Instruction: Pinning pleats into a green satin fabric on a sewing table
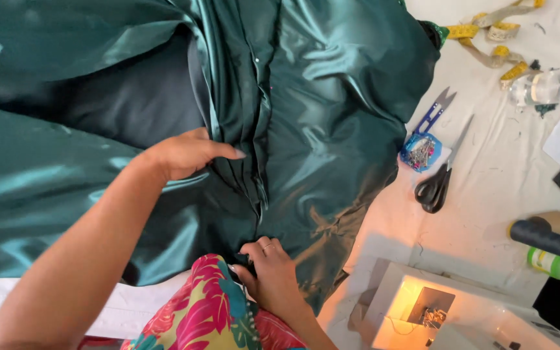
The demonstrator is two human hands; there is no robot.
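The shiny dark green satin cloth (319,97) runs off the top and left edges (its full shape is hidden), spread over the white surface (487,168) with pleats gathered down the middle. The left hand (186,154) lies flat, grip released, pressing the pleats. The right hand (272,275) pinches the cloth's lower edge; black-handled scissors (437,181) lie well right.

Glossy, smooth green satin cloth (332,110), pleated at the middle. Matt white cloth over the surface (500,162), flecked with lint. Bright metal blades and black plastic handles on the scissors (441,175). Clear plastic bottle (549,85).
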